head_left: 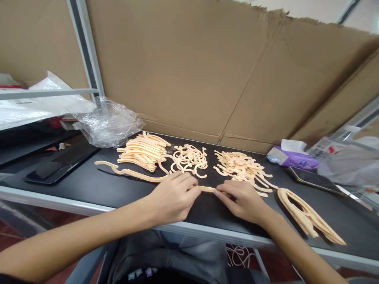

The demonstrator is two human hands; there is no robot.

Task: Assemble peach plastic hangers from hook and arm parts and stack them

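Note:
A peach plastic folding hanger (142, 175) lies across the front of the black table, its hook standing up just beyond my left hand. My left hand (173, 197) is closed around its middle, fingers hiding that part. Thumb and fingers of my right hand (241, 199) pinch the hanger's right end; the joint there is mostly covered. Behind my left hand are a stack of long curved hanger arms (143, 152) and a heap of loose hooks (191, 157). Beyond my right hand lies a pile of shorter arm pieces (238, 165). Several folded hangers (299, 215) rest together to the right.
A dark glossy panel (60, 163) and crumpled clear plastic (111, 122) are at the left. On the right are a purple tissue pack (297, 157), a phone (314, 181) and a clear bag (352, 157). Cardboard (189, 71) walls the back; a metal edge (207, 232) runs along the front.

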